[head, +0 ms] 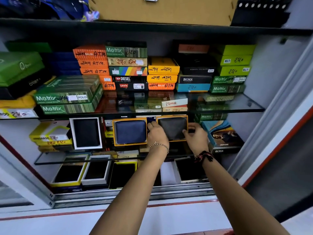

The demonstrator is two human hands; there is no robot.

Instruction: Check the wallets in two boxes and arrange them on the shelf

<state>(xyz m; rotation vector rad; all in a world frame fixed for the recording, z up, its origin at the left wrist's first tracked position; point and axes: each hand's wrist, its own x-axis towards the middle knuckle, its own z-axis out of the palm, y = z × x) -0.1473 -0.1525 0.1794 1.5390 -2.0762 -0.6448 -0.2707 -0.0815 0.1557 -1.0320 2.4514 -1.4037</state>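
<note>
Two open orange-rimmed boxes stand tilted on the middle glass shelf [50, 161]. The left box [114, 133] shows a navy blue wallet [130, 132]. A dark grey wallet [172, 128] fills the right box [187, 119]. My left hand [156, 134] grips that right box at its left edge, fingers reaching between the two boxes. At the box's right edge, my right hand [196, 135] holds it with a thumb on the wallet's lower right corner. Both forearms reach up from the bottom of the view.
A white-framed box [86, 133] with a black wallet stands left of the blue one. Stacked wallet boxes [127, 65] crowd the upper glass shelf. A BOSS box pile [221, 138] sits right of my right hand. Open boxes [94, 170] line the lowest shelf.
</note>
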